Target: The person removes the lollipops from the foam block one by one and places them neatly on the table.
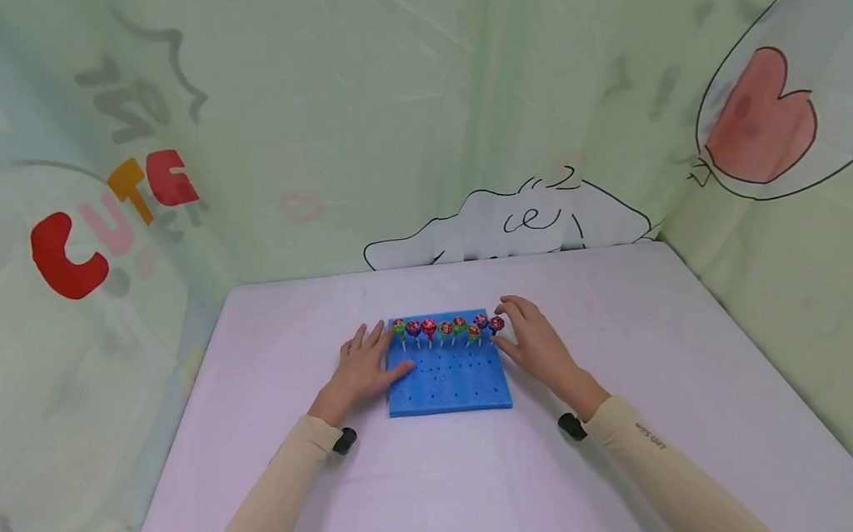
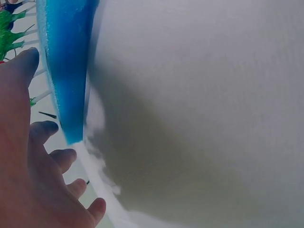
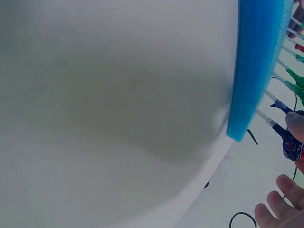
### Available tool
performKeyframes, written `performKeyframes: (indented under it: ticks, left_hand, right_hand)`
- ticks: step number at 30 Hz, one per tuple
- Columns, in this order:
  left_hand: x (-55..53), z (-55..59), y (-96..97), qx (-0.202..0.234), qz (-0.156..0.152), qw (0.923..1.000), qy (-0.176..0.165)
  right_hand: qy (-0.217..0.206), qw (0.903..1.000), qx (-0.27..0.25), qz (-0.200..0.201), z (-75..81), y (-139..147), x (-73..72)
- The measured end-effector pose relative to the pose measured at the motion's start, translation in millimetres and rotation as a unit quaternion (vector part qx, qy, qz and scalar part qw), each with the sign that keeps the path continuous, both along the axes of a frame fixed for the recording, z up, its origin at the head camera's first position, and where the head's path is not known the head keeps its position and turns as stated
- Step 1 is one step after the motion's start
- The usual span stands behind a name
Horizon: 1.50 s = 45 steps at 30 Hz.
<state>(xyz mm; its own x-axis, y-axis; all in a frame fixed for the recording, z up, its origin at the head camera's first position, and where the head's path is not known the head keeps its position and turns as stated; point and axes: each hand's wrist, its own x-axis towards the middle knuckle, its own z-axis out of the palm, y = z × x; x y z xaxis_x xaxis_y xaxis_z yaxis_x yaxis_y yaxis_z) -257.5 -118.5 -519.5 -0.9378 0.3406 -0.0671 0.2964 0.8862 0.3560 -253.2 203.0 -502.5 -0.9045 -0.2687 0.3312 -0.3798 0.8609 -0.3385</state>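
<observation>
A row of wrapped lollipops stands on white sticks in a blue foam board [image 1: 447,390], with red, green and purple wrappers. My left hand [image 1: 363,367] lies at the board's left edge with fingers spread, its thumb reaching over the surface. In the left wrist view, the left thumb [image 2: 29,59] is close to green-wrapped lollipops [image 2: 7,35]. My right hand [image 1: 542,349] is at the board's right edge, thumb and fingers parted around the endmost purple lollipop [image 1: 496,324]. The right wrist view puts the thumb [image 3: 295,124] in front of that lollipop; whether they touch cannot be told.
Rows of small holes [image 1: 456,395] mark the front part of the board. It lies on a pale table [image 1: 443,482] with printed cloth walls [image 1: 416,133] behind and at both sides. A dark wrist device [image 1: 572,426] is on each arm.
</observation>
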Motion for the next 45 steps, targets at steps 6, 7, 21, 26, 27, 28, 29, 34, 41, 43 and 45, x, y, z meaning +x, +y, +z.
performKeyframes:
  ticks: [6,7,21,26,27,28,29,34,41,43,45]
  left_hand:
    - [-1.2,-6.0,1.2,-0.011,0.003,0.9999,-0.008]
    - [-1.6,-6.7,1.2,-0.011,0.003,0.9999,-0.006]
    - [-4.1,-3.7,4.0,0.006,0.018,0.9998,-0.004]
    - [-3.5,-4.4,4.6,0.014,0.018,0.9997,-0.008]
    - [-3.3,-4.7,4.4,0.014,0.018,0.9997,-0.009]
    - [-3.2,-5.3,4.3,0.014,0.019,0.9997,-0.008]
    - [-3.1,-5.5,4.1,0.013,0.019,0.9997,-0.008]
    - [-3.7,-7.3,2.8,0.012,0.02,0.9997,-0.002]
    - [-4.3,-8.2,2.8,0.013,0.021,0.9997,-0.005]
    - [-3.9,-8.0,3.1,0.015,0.021,0.9997,-0.005]
    - [-3.3,-7.9,3.5,0.016,0.021,0.9996,-0.005]
  right_hand:
    - [0.031,0.9995,0.001,0.009,-3.4,-1,-1.7]
    - [0.034,0.9994,0.001,0.01,-3.6,-1,-2.0]
    - [0.064,0.9977,-0.008,0.019,11.8,0,-4.3]
    - [0.069,0.9975,-0.01,0.015,19.4,2,-5.6]
    - [0.069,0.9974,-0.01,0.017,20.5,2,-5.6]
    - [0.071,0.9973,-0.009,0.02,21.1,2,-5.7]
    - [0.071,0.9972,-0.009,0.022,21.9,3,-5.9]
    - [0.064,0.9976,-0.01,0.024,25.1,4,-7.2]
    - [-0.017,0.9998,-0.002,0.007,30.2,8,-10.9]
    - [-0.048,0.9988,0.009,0.003,32.9,9,-11.4]
    - [-0.082,0.9965,0.019,0.0,36.3,9,-12.0]
